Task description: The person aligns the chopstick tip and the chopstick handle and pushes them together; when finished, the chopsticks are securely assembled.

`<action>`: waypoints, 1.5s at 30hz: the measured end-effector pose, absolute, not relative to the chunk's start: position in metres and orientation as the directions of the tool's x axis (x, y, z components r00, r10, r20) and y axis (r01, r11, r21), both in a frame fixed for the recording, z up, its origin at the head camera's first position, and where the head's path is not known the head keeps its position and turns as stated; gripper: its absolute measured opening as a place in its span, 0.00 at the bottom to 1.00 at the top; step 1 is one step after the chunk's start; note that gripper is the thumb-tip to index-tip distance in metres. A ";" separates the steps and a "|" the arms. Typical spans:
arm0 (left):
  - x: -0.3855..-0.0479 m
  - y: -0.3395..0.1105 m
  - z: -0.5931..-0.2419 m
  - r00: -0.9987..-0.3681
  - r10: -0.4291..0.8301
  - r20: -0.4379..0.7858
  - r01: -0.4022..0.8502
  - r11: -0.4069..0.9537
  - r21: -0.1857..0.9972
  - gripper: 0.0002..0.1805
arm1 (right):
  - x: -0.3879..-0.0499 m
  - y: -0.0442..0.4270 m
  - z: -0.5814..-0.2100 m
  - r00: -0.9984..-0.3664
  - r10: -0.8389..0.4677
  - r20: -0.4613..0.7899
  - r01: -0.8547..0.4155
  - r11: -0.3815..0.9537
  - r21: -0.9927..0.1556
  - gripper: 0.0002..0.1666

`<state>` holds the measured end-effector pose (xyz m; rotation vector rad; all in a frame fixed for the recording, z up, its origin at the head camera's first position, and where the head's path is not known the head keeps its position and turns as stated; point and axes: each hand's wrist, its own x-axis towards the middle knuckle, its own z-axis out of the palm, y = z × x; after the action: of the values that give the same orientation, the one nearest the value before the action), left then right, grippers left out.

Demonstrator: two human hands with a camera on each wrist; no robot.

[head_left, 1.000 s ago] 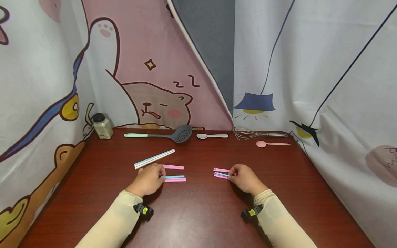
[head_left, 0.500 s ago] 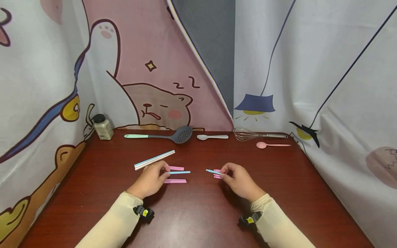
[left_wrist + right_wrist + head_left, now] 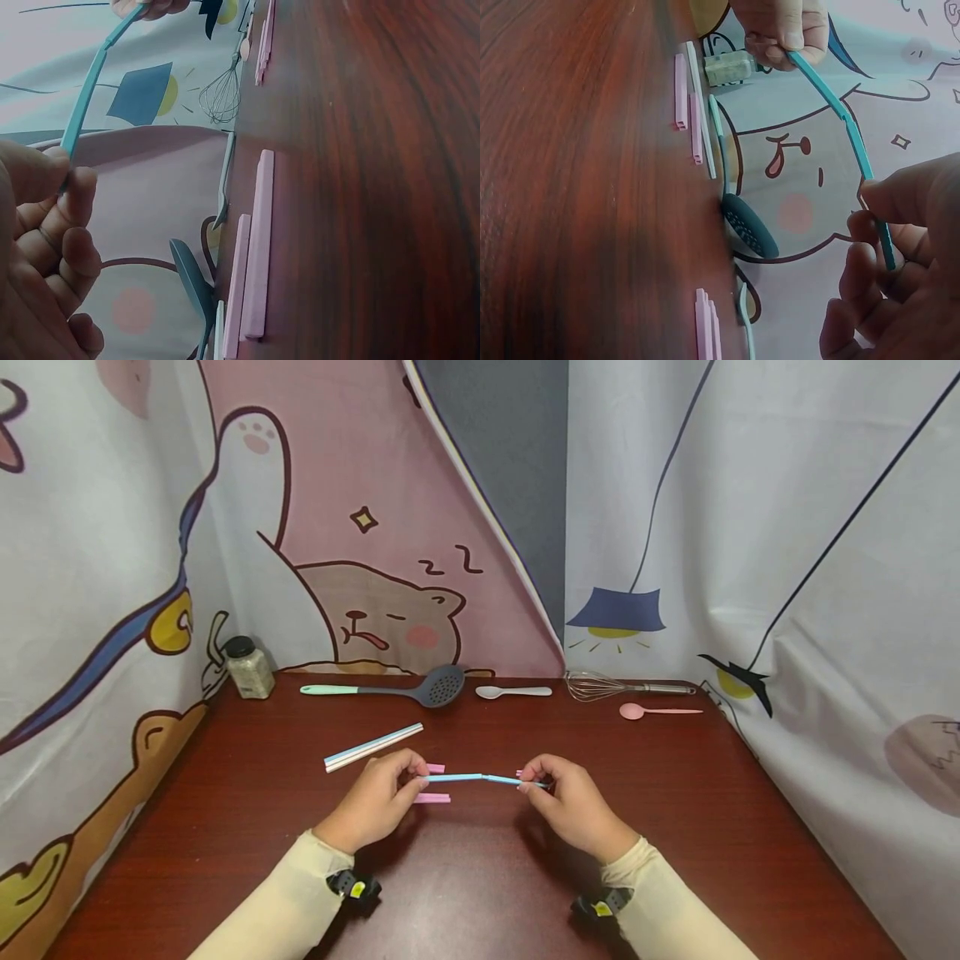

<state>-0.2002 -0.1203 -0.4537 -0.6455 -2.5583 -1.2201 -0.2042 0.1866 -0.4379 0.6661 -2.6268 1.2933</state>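
Above the table, my left hand pinches a light blue chopstick half between thumb and fingers. My right hand pinches the other blue chopstick half. The inner ends of the two meet between the hands at a slight angle, a bend that also shows in the right wrist view. Below the left hand lie pink chopstick halves, one near the other. Thinner pink halves lie under the right hand, mostly hidden by it in the head view.
White and blue sticks lie slanted behind the left hand. Along the back edge are a jar, a slotted ladle, a pale spoon, a whisk and a pink spoon. Printed curtains hang behind.
Both hands have picked up the blue halves from among the pink ones, raised them and moved them inward until their ends meet. The pink halves stay on the table.
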 end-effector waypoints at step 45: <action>-0.196 -0.117 -0.454 -0.856 0.265 0.444 0.511 0.309 0.802 0.09 | -0.201 0.184 -0.433 -0.866 -0.272 0.421 -0.501 0.476 -0.723 0.09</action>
<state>-0.1957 -0.1174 -0.4543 -0.7102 -2.3463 -1.5697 -0.2010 0.1837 -0.4332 0.6622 -2.4769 1.3361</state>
